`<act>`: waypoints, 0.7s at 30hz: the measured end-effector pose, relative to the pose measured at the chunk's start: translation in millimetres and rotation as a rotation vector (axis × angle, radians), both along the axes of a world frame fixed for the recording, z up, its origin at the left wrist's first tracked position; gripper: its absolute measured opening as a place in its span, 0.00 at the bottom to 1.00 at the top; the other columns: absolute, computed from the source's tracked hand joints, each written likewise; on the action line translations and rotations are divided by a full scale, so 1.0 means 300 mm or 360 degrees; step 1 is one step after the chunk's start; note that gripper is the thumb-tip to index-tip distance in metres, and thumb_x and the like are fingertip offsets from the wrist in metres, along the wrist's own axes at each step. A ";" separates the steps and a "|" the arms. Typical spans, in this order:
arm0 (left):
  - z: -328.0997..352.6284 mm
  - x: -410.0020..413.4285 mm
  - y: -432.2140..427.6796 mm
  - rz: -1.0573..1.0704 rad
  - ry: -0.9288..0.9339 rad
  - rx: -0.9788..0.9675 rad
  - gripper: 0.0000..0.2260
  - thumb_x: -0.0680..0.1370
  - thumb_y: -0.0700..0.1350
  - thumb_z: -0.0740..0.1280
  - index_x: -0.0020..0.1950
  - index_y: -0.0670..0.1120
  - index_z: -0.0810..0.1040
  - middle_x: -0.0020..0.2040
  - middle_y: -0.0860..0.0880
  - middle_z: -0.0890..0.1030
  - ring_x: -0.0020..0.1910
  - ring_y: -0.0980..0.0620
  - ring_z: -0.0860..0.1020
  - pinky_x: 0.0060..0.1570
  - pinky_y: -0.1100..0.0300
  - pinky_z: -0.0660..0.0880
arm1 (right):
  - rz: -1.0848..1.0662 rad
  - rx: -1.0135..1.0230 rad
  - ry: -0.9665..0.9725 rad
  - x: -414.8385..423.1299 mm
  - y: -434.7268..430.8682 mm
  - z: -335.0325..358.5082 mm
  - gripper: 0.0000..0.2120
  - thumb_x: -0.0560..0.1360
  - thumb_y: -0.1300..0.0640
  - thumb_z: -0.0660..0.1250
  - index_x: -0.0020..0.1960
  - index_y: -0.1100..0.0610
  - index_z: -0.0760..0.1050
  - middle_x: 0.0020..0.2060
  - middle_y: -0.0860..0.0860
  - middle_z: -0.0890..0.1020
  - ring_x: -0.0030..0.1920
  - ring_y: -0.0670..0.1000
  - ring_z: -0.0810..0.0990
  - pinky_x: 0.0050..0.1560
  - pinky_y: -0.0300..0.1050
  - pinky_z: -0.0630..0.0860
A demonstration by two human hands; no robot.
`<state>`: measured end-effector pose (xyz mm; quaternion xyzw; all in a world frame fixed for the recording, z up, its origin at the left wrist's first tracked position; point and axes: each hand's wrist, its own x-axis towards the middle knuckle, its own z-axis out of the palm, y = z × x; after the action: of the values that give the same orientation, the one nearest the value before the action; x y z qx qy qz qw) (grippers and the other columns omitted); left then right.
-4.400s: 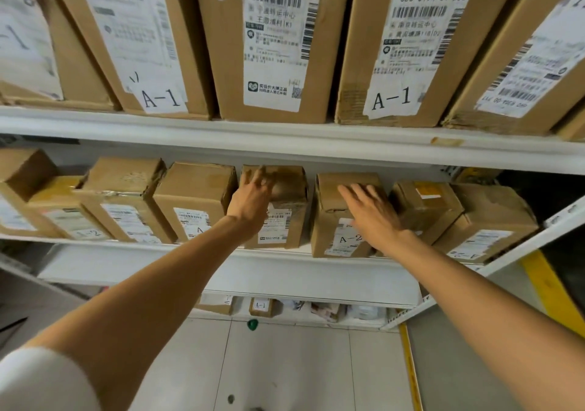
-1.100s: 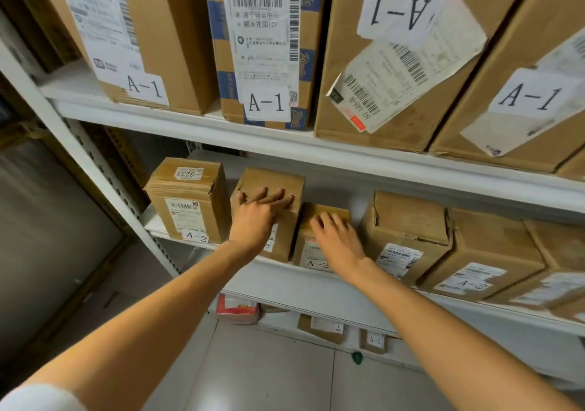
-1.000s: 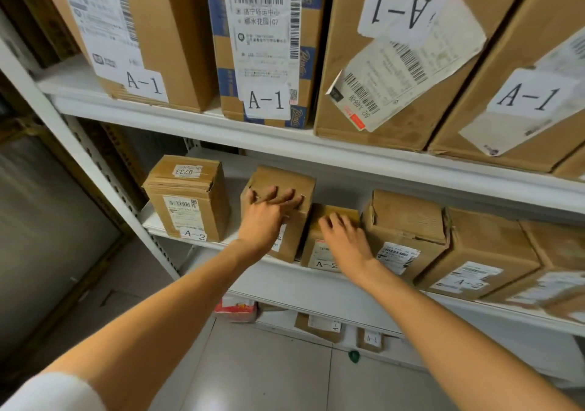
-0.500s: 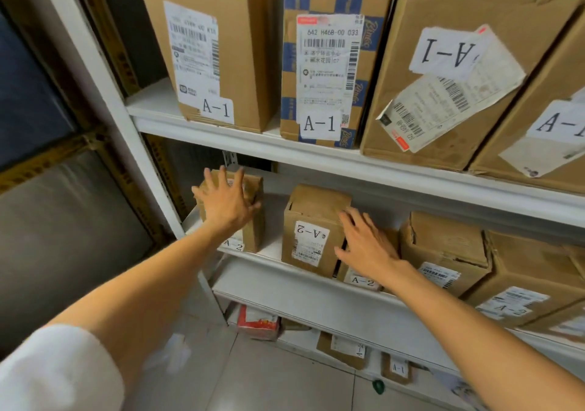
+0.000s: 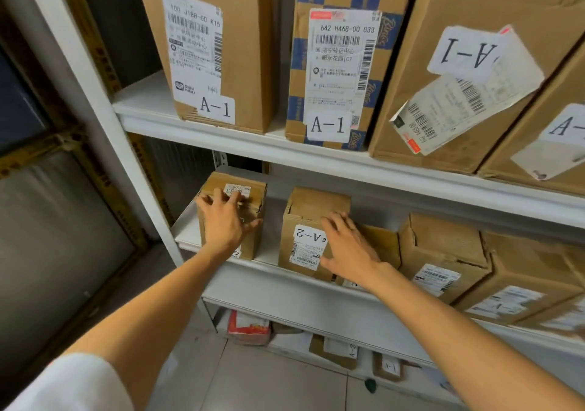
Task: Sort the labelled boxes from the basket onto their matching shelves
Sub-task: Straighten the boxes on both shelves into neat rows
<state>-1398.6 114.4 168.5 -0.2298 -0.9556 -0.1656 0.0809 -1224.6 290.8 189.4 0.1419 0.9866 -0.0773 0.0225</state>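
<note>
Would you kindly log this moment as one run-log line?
stage: straightening A-2 shelf | left hand: flat on end box | right hand: resting on A-2 box | both boxes standing on shelf

1. Left hand: bare, back of it to the camera, four fingers and thumb all in view; nails too blurred to tell.
2. Left arm: bare from wrist to above the elbow, slim.
3. White sleeve: short, plain fabric, soft rounded hem, covers the left upper arm at the bottom-left corner.
4. Right hand: bare, knuckles and thumb visible.
5. Right arm: bare right up to the frame edge, slim like the other.
</note>
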 end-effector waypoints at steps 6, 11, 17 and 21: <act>-0.026 -0.008 0.042 0.0091 -0.0106 0.0157 0.24 0.70 0.58 0.72 0.60 0.49 0.72 0.61 0.42 0.69 0.67 0.32 0.60 0.69 0.40 0.54 | -0.0044 0.0009 0.0045 -0.010 0.003 -0.020 0.38 0.72 0.50 0.71 0.75 0.56 0.55 0.75 0.55 0.57 0.77 0.60 0.49 0.76 0.53 0.56; -0.040 0.042 0.075 -0.0056 -0.0090 0.0170 0.24 0.68 0.59 0.73 0.58 0.50 0.74 0.59 0.44 0.70 0.64 0.36 0.61 0.66 0.45 0.59 | -0.0048 0.0009 0.0045 -0.027 -0.004 -0.021 0.40 0.73 0.51 0.70 0.77 0.56 0.52 0.76 0.55 0.55 0.77 0.60 0.46 0.75 0.53 0.52; -0.018 0.101 0.132 -0.0032 -0.0301 0.0379 0.23 0.70 0.56 0.74 0.60 0.49 0.73 0.65 0.43 0.66 0.69 0.35 0.55 0.70 0.41 0.59 | -0.0064 -0.0023 0.0076 -0.013 0.012 0.003 0.36 0.74 0.54 0.70 0.76 0.56 0.55 0.75 0.55 0.58 0.77 0.59 0.49 0.75 0.50 0.52; 0.007 0.116 0.092 -0.0099 -0.0351 0.0265 0.28 0.69 0.57 0.74 0.64 0.49 0.70 0.68 0.42 0.64 0.72 0.36 0.54 0.71 0.42 0.55 | -0.0028 -0.0052 -0.0001 -0.009 0.005 0.033 0.36 0.74 0.57 0.69 0.76 0.57 0.55 0.74 0.56 0.59 0.76 0.60 0.50 0.75 0.53 0.56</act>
<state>-1363.8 142.1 170.7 -0.2322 -0.9341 -0.2710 -0.0111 -1227.4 292.3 199.2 0.1503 0.9839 -0.0936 0.0245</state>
